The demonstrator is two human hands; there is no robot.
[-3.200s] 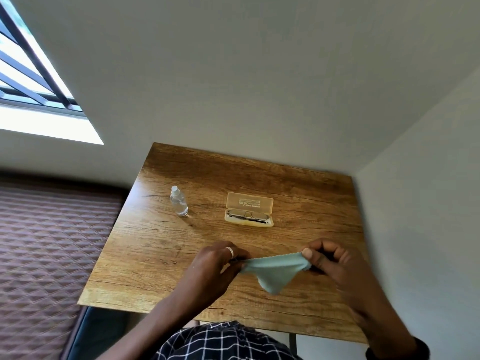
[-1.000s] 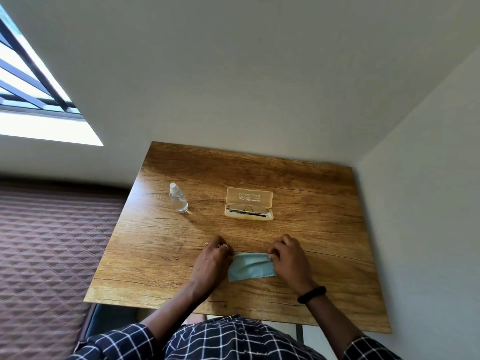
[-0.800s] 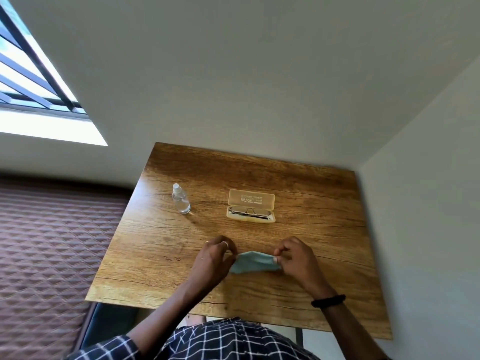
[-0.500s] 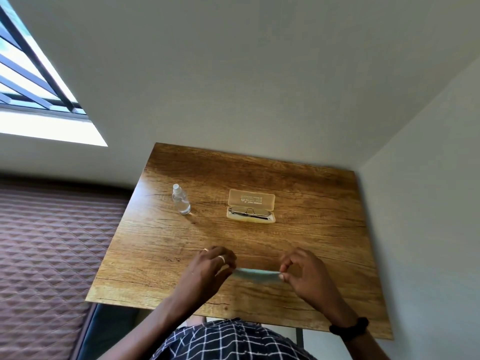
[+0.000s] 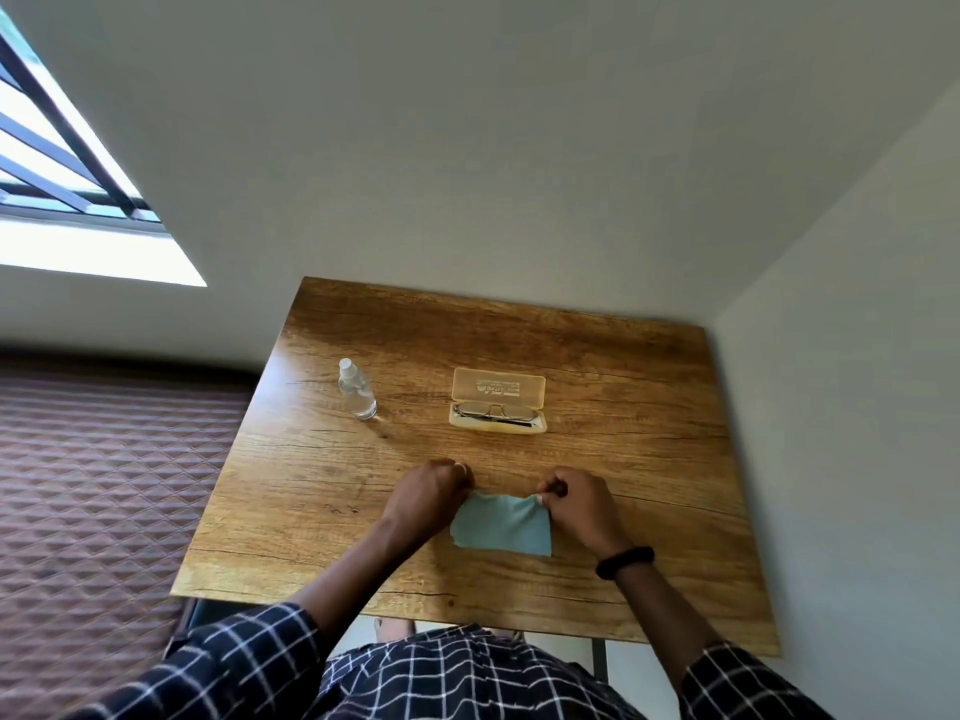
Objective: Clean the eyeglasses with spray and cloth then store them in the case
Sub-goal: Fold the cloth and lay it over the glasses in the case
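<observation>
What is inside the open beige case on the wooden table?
Thin metal-framed eyeglasses lie folded in the tray of the open beige plastic case, its lid tipped back. Whatever sits beneath the eyeglasses is covered by them and cannot be seen.

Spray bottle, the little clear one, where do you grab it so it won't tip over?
Take the spray bottle round its clear body, below the white cap, coming from the near side. It stands upright and narrow on the table, well apart from the case.

Soft daylight from the window [image 5: 78, 200]; edges warped.
</observation>
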